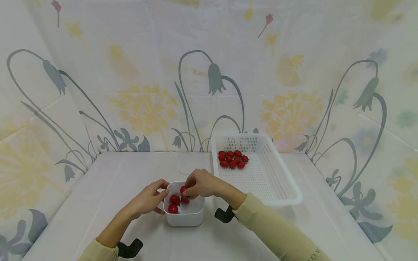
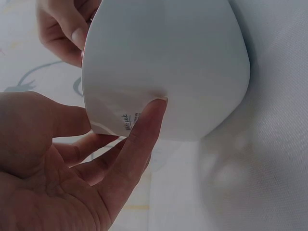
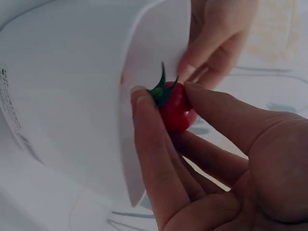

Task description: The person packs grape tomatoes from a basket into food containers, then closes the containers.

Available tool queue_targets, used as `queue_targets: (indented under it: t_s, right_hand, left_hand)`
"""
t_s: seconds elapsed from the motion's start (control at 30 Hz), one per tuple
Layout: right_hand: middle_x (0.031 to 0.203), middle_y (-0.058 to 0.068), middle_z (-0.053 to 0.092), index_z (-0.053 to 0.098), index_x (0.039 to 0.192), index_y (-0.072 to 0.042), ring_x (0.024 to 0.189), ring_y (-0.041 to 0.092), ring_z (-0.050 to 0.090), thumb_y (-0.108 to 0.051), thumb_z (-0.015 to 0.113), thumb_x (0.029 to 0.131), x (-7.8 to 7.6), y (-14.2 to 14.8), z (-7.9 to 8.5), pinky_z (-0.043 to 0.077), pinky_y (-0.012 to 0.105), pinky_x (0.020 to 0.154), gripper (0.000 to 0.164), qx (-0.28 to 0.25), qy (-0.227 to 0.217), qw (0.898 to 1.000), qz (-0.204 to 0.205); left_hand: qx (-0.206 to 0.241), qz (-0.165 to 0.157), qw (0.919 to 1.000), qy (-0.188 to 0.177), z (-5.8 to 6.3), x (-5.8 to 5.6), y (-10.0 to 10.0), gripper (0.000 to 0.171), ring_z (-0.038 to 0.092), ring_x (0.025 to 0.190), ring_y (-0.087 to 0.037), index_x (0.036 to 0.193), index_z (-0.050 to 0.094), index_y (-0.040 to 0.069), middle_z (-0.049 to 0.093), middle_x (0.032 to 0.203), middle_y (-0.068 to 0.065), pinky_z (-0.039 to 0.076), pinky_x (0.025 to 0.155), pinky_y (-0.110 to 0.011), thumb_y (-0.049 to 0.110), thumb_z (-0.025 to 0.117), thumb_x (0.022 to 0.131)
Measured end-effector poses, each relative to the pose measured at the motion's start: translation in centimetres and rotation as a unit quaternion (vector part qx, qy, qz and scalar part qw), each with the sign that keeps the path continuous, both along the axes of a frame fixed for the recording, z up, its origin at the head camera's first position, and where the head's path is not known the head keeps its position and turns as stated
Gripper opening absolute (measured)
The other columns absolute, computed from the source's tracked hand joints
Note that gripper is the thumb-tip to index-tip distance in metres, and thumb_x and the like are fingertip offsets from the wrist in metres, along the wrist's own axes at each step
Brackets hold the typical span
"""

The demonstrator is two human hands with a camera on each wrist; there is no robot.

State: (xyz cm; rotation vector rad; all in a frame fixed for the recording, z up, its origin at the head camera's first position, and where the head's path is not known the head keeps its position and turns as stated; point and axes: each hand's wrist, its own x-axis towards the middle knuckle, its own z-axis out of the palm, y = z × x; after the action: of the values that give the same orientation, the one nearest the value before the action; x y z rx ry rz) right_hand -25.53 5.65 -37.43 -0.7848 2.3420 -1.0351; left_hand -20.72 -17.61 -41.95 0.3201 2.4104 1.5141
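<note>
In the head view my right hand [image 1: 200, 185] reaches over a small white container [image 1: 184, 220]. Between thumb and fingers it pinches a red cherry tomato [image 3: 177, 108] by its sides, with the green stalk end towards the container. Other cherry tomatoes [image 1: 173, 208] lie inside on the container's floor. My left hand [image 1: 148, 199] holds the container at its left side. In the left wrist view its thumb is at the rim, one finger presses the outer wall, and the other fingers go partly hidden behind the corner.
A larger white perforated basket [image 1: 287, 181] stands behind and to the right, with several cherry tomatoes [image 1: 233, 159] grouped at its left. A pale cloth covers the table [image 1: 130, 170], and a flower-printed sheet [image 1: 202, 72] hangs behind. Black wrist mounts [image 1: 225, 214] sit at both sleeves.
</note>
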Motion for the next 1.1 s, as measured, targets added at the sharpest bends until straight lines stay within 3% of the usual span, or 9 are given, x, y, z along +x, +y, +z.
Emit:
queue_targets:
  t_s: [0.13, 0.27, 0.43, 0.57, 0.77, 1.1]
  right_hand:
    - [0.077, 0.001, 0.070, 0.077, 0.096, 0.000, 0.065, 0.009, 0.062, -0.008, 0.076, 0.092, 0.1, -1.0, -0.6, 0.059, 0.021, 0.062, 0.009, 0.041, 0.046, 0.998, 0.017]
    - [0.069, -0.002, 0.066, 0.077, 0.088, -0.001, 0.059, 0.007, 0.056, -0.009, 0.077, 0.091, 0.2, -1.8, -1.4, 0.052, 0.016, 0.055, 0.008, 0.078, 0.071, 0.994, 0.028]
    - [0.065, -0.002, 0.063, 0.074, 0.084, -0.003, 0.059, 0.008, 0.053, -0.011, 0.080, 0.088, 0.6, -2.7, -2.2, 0.049, 0.017, 0.054, 0.011, 0.117, 0.109, 0.987, 0.017]
    - [0.071, -0.001, 0.065, 0.075, 0.092, -0.003, 0.063, 0.010, 0.056, -0.010, 0.082, 0.087, 1.0, -3.3, -2.7, 0.053, 0.020, 0.059, 0.011, 0.135, 0.127, 0.983, 0.003]
    - [0.076, -0.006, 0.065, 0.074, 0.106, -0.009, 0.070, 0.008, 0.057, -0.015, 0.086, 0.083, 1.3, -3.9, -3.9, 0.051, 0.022, 0.062, 0.027, 0.153, 0.155, 0.976, -0.001]
    - [0.071, -0.006, 0.064, 0.075, 0.097, -0.010, 0.065, 0.008, 0.057, -0.016, 0.085, 0.083, 1.2, -3.9, -3.6, 0.051, 0.021, 0.057, 0.019, 0.160, 0.158, 0.974, -0.005]
  left_hand:
    - [0.005, -0.007, 1.0000, 0.001, 0.0, 0.0, -0.1, 0.027, 0.063, 0.094, -0.025, 0.129, 0.052, -0.003, 0.055, 0.130, -0.025, 0.064, 0.062, -0.043, 0.010, 0.052, 0.106]
    - [0.005, -0.009, 0.9999, 0.002, 0.0, 0.1, 0.0, 0.026, 0.064, 0.094, -0.027, 0.128, 0.053, -0.003, 0.054, 0.132, -0.025, 0.064, 0.063, -0.043, 0.010, 0.052, 0.106]
    - [0.001, -0.008, 1.0000, 0.002, 0.0, 0.1, 0.0, 0.026, 0.063, 0.093, -0.027, 0.129, 0.053, -0.002, 0.055, 0.130, -0.025, 0.064, 0.063, -0.043, 0.010, 0.053, 0.105]
    - [0.003, -0.008, 1.0000, 0.003, 0.0, 0.1, 0.0, 0.026, 0.063, 0.095, -0.028, 0.128, 0.053, -0.002, 0.055, 0.130, -0.025, 0.064, 0.063, -0.043, 0.009, 0.052, 0.106]
    - [0.006, -0.008, 0.9999, 0.000, 0.0, 0.1, 0.0, 0.025, 0.061, 0.093, -0.028, 0.128, 0.053, -0.003, 0.055, 0.129, -0.025, 0.064, 0.063, -0.043, 0.009, 0.052, 0.106]
    - [0.008, -0.009, 0.9999, 0.004, 0.0, 0.1, 0.0, 0.025, 0.061, 0.093, -0.028, 0.127, 0.053, -0.003, 0.055, 0.129, -0.025, 0.064, 0.063, -0.043, 0.009, 0.052, 0.105]
